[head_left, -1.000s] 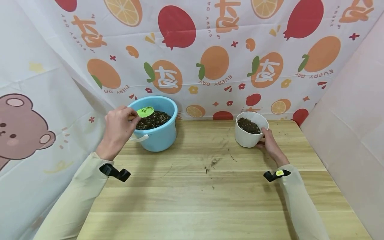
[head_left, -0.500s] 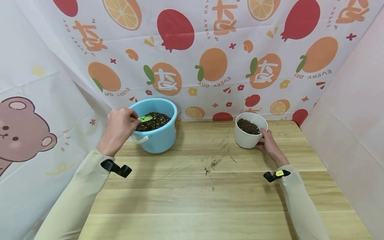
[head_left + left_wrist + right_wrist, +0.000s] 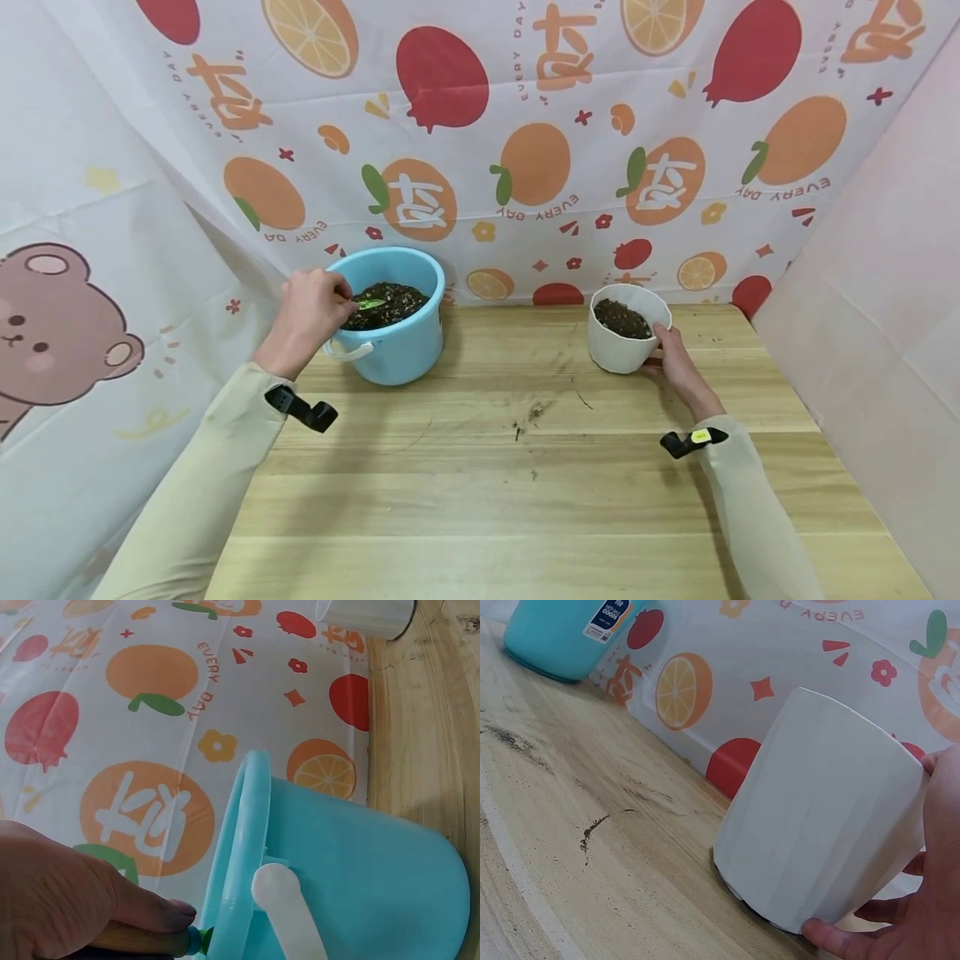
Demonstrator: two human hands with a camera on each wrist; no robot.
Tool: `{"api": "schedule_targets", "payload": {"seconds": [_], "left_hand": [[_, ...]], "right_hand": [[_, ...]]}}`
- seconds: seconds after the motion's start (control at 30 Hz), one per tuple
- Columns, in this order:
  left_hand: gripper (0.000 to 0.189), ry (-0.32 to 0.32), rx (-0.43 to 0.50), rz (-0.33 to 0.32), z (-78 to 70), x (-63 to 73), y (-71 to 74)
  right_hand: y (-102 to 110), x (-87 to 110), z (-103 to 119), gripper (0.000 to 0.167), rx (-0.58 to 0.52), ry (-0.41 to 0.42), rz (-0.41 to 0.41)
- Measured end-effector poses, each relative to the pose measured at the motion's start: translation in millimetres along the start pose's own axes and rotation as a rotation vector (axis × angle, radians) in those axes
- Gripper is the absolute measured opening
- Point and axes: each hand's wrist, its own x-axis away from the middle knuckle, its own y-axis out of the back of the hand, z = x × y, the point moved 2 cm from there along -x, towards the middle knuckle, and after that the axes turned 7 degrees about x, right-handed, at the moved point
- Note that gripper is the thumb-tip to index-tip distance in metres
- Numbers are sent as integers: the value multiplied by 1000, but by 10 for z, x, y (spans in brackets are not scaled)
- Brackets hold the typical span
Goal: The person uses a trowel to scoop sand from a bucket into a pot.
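Observation:
My left hand (image 3: 311, 312) grips the wooden handle (image 3: 142, 939) of a small green trowel (image 3: 371, 304) at the rim of a light blue bucket (image 3: 397, 350). The trowel's blade lies at the dark potting soil (image 3: 393, 302) in the bucket, part of it hidden by soil. To the right stands a white flowerpot (image 3: 618, 350), upright on the table, with soil (image 3: 622, 318) inside. My right hand (image 3: 678, 367) holds that pot by its right side, thumb at the rim and fingers low on the wall, as the right wrist view shows (image 3: 900, 900).
The bucket's white handle (image 3: 348, 352) hangs down its near left side. Crumbs of soil (image 3: 536, 411) and dark smears lie on the wooden table (image 3: 480, 500) between bucket and pot. A fruit-print cloth (image 3: 480, 83) hangs directly behind, with pale cloth walls at both sides.
My left hand has moved slightly down and right, lowering the trowel from above the bucket into the soil. The right hand and the flowerpot have stayed in place.

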Motion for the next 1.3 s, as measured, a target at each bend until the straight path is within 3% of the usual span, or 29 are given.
{"api": "schedule_targets", "payload": {"seconds": [0.47,0.93,1.3], "left_hand": [[8,32,-3,75,60,-40,-142],[7,22,1,21,155,-61,-313],[4,101,35,32,140,-93,-382]], "right_hand": [[7,-20,5,74,13,2,0],[3,-22,-7,75,-14,2,10],[24,-3,-9,74,2,-7,8]]}}
